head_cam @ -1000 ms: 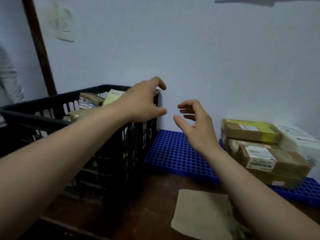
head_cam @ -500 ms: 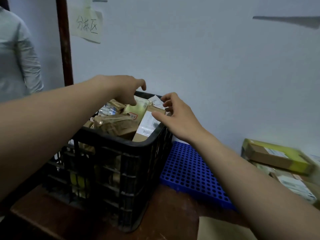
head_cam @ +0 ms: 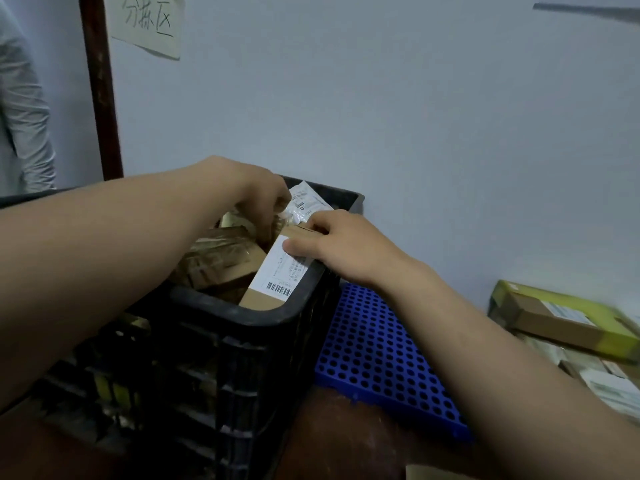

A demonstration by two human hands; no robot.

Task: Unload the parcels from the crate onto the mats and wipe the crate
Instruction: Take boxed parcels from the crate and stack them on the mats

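Note:
A black slatted crate (head_cam: 242,323) stands at the left, full of parcels. Against its right wall lies a cardboard box (head_cam: 273,275) with a white barcode label. My right hand (head_cam: 343,247) grips that box's right edge, thumb on the label. My left hand (head_cam: 256,199) reaches down inside the crate at the box's far left corner, fingers curled on it. A white plastic mailer (head_cam: 308,202) sticks up behind both hands. A taped brown parcel (head_cam: 214,258) lies to the left of the box. A blue perforated mat (head_cam: 374,355) lies right of the crate.
Unloaded parcels are stacked at the right edge, a yellow-taped box (head_cam: 561,317) on top. A person in a grey sleeve (head_cam: 24,109) stands at the far left beside a dark wooden post (head_cam: 100,88). The wall is close behind the crate. A tan cloth corner (head_cam: 436,474) shows at the bottom.
Both hands have moved from above the crate's rim down into it and closed on the labelled cardboard box. The view has shifted left and closer to the crate.

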